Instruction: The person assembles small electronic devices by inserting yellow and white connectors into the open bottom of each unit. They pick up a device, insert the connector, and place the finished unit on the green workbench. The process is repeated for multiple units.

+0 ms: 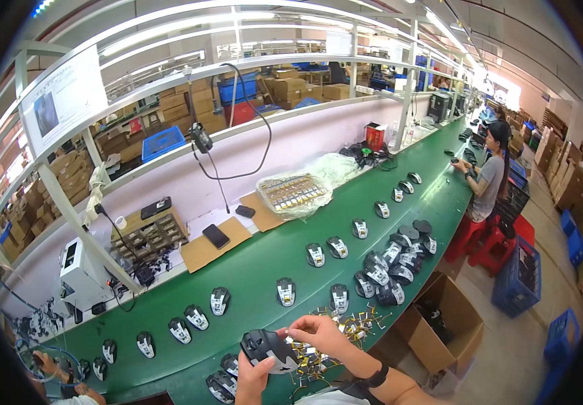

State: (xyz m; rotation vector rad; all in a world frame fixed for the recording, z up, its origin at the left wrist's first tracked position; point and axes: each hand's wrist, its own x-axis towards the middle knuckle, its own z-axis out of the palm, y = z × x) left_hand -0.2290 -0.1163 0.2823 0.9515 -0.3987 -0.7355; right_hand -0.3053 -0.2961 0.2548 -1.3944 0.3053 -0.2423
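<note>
My left hand point(254, 379) grips a black-and-grey computer mouse point(269, 351) from its lower left side, tilted above the green bench. At the mouse's upper right edge is my right hand point(320, 333), thumb and forefinger pinched together. Whatever lies between those fingertips is too small to make out. Under and beside my right hand spreads a heap of small silver-and-yellow parts with wires point(360, 325), which look like battery cells. Several more mice point(221, 386) lie close by my left hand, partly hidden by it.
Spaced-out mice point(286, 292) line the green bench point(251, 270); a pile of mice point(389, 266) sits right of them. Behind are a phone point(216, 235) on cardboard and a tray of small parts point(294, 192). A cardboard box point(443, 324) stands off the right edge. Other people work at both ends.
</note>
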